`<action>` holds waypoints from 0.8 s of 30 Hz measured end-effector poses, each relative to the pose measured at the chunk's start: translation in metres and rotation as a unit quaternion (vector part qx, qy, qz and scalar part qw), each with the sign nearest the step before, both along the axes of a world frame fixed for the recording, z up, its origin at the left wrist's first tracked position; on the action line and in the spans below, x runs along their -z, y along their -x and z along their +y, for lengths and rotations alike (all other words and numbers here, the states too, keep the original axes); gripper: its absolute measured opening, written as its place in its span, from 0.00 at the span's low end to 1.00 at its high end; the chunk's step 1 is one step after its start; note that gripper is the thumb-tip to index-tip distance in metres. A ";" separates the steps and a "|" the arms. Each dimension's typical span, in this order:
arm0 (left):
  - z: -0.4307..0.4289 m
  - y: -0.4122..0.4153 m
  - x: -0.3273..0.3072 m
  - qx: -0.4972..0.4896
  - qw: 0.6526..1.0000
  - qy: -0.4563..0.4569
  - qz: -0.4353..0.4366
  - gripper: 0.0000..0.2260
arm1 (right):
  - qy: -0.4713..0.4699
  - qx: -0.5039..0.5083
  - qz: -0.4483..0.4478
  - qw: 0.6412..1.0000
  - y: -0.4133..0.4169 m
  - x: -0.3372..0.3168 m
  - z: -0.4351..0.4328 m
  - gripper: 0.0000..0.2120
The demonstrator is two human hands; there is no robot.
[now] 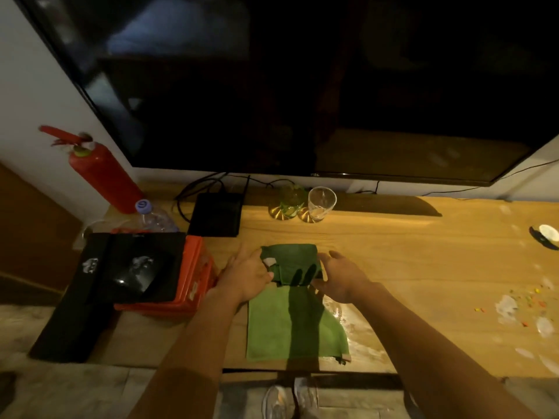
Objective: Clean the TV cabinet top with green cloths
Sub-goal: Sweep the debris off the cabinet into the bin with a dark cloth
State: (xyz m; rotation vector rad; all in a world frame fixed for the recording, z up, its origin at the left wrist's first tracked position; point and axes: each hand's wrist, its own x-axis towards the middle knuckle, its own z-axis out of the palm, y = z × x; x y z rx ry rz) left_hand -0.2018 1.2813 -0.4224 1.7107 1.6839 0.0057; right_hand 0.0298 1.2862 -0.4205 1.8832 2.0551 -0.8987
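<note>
On the counter [423, 267] a folded darker green cloth [290, 258] lies in the middle. A lighter green cloth [272, 328] lies flat at its 6 o'clock. The left hand [245, 275] pinches the left edge of the darker green cloth. The right hand [341, 278] is at its right edge with fingers loosely bent; I cannot tell if it grips. The cleaning seems hardly begun: white smears and coloured crumbs [514, 306] remain at 3 o'clock.

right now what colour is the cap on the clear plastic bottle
Purple round cap on the clear bottle; head view.
</note>
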 end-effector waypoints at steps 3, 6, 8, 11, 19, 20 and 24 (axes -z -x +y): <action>0.003 -0.009 0.022 0.051 0.998 -0.031 0.017 0.26 | -0.035 -0.010 0.000 0.999 -0.001 0.016 0.002 0.22; 0.006 -0.018 0.048 0.133 0.987 -0.069 0.056 0.21 | -0.075 -0.052 -0.042 0.995 0.000 0.035 0.004 0.17; 0.007 -0.026 0.065 0.153 0.982 -0.090 0.066 0.21 | -0.094 -0.088 -0.059 0.990 0.000 0.052 0.008 0.18; 0.011 -0.040 0.086 0.143 0.981 -0.098 0.084 0.26 | -0.102 -0.115 -0.048 0.987 0.000 0.081 0.013 0.28; 0.022 -0.044 0.126 0.139 0.986 -0.057 0.077 0.31 | -0.109 -0.182 -0.062 0.975 -0.004 0.128 0.032 0.26; 0.024 -0.044 0.128 0.143 0.985 -0.053 0.083 0.31 | -0.118 -0.194 -0.068 0.972 -0.004 0.128 0.034 0.24; 0.028 -0.048 0.132 0.130 0.983 -0.048 0.117 0.30 | -0.115 -0.221 -0.086 0.965 0.004 0.123 0.038 0.19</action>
